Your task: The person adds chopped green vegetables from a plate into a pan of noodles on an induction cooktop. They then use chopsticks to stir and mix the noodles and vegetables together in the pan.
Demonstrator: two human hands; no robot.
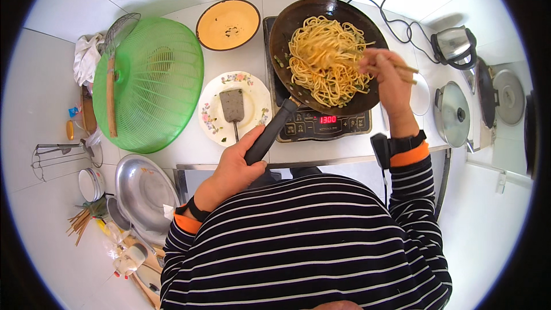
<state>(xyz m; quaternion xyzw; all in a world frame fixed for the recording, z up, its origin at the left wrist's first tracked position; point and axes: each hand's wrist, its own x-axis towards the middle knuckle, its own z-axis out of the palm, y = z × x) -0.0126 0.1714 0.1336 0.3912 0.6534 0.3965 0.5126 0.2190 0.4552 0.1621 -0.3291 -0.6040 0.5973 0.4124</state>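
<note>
A dark wok [282,17] tilts over the induction cooker [325,131], whose red display is lit. Noodles [329,62] mixed with bits of green lie in the wok, blurred at their upper left. My left hand [243,161] grips the wok's black handle [273,131]. Over the wok's right side, my right hand [387,73] holds wooden chopsticks [407,69]; their tips reach into the noodles. Left of the handle, a metal spatula [232,105] rests on a flowered plate [252,131]. Behind that plate stands a yellow enamel basin [228,23] with a dark rim.
A green mesh food cover [172,94] stands at the left, with a wire skimmer [112,94] on it. A metal basin [148,189] lies nearer at the left. To the right are a lidded pan [454,114], a kettle [454,45] and a black cord [383,13].
</note>
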